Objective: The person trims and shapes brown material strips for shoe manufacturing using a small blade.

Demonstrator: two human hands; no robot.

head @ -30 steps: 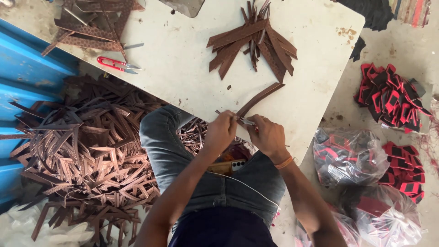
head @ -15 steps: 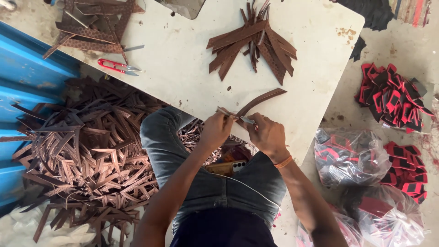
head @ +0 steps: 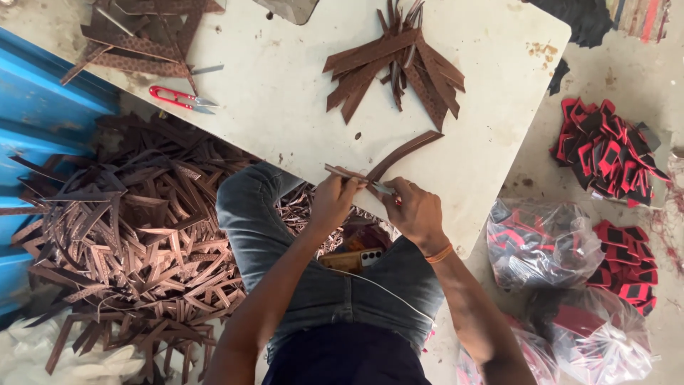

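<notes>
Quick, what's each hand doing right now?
Left hand: closed on the brown strip.
Right hand: closed on a small metal cutter against that strip.

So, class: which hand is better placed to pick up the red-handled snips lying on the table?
The left hand. The red-handled snips lie on the table toward that side, while the right hand sits farther away. Both hands currently grip the brown strip.

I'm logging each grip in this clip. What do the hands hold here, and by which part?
The left hand pinches the near end of a curved brown strip. The right hand holds a small metal-tipped tool against that end.
</notes>
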